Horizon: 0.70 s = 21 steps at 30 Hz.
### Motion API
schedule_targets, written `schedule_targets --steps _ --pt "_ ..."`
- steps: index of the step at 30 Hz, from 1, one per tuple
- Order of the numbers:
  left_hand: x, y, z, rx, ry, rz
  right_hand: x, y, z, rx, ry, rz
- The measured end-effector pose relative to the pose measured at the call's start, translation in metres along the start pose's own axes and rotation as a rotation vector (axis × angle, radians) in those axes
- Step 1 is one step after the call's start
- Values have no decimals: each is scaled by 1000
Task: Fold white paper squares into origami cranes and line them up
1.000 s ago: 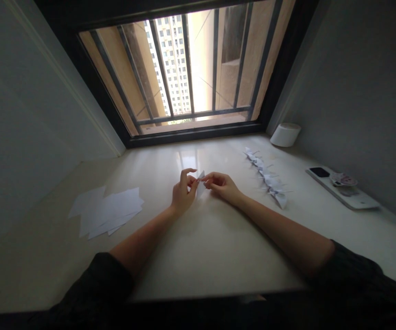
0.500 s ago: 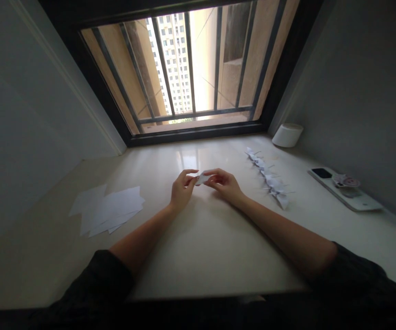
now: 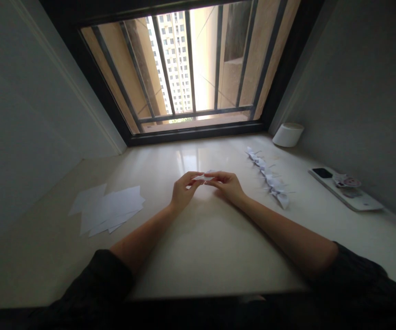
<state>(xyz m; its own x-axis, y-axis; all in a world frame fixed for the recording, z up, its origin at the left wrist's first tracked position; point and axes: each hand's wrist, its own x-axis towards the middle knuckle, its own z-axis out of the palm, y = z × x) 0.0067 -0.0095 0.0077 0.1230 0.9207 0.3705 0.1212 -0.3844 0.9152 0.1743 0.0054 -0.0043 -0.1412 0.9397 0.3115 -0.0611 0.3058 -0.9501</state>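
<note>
Both hands are closed in a pinch, held just above the counter in front of the person. The left hand [image 3: 184, 192] and the right hand [image 3: 227, 185] grasp a small folded piece of white paper [image 3: 206, 176] between them, with the thumbs and fingertips of each hand pressed on it. The two hands nearly meet around the paper, which lies almost flat and sideways, its ends poking out a little above the fingers. The exact shape of the fold is hidden by the fingers.

The pale, glossy counter [image 3: 201, 261] runs under both forearms. Left of the grip lies a loose, overlapping pile of white paper sheets [image 3: 110, 210], well apart from the left hand. Right of the grip, just past the right hand, a row of folded paper cranes [image 3: 269, 179] runs away from the person, their pointed tips sticking out. Further right and farther from the grip lies a white phone [image 3: 357, 200] with a dark camera patch and a round sticker [image 3: 347, 180] on it. A white cylinder [image 3: 288, 135] stands in the far corner, beyond the cranes. Straight ahead of the grip, a barred window [image 3: 198, 68] looks onto a tall apartment block.
</note>
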Motion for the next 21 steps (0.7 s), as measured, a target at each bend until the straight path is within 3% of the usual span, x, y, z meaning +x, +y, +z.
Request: schedule_targets --steps 12,21 --pt "0 -6 2 -111 64 -69 0 -5 7 158 48 -3" --pt "1 -3 1 -149 63 -76 0 0 4 124 82 -8"
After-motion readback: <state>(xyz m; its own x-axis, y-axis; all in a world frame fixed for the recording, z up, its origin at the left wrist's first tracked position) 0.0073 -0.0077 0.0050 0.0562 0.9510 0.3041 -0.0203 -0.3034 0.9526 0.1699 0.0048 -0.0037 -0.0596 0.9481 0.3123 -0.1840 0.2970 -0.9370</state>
